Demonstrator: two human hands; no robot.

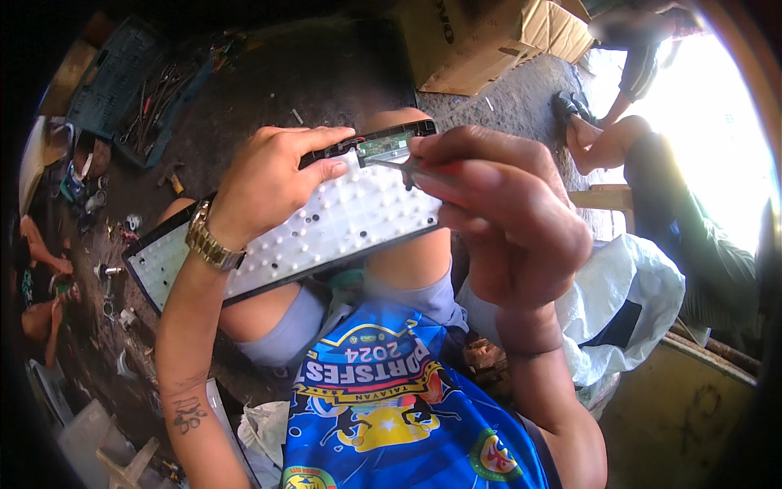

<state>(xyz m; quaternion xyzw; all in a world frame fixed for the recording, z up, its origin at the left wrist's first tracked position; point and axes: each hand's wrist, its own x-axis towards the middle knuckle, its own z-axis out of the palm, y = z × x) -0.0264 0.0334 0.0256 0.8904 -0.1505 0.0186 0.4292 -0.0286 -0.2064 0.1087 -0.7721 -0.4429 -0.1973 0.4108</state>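
An opened computer keyboard lies slanted across my knees, its black frame around a white inner layer dotted with small rubber domes. Along its far edge, a small green circuit board is exposed. My left hand grips the far edge beside the board, thumb and fingers closed around a dark part there. My right hand is closed on a hand tool with a thin metal tip, which points at the edge next to the board. The fingers hide most of the tool, so its exact kind is unclear.
A blue-green toolbox with several tools stands open at the far left. A hammer and loose metal parts litter the dark floor. A cardboard box stands ahead, a white sack lies at right. Other people sit at both sides.
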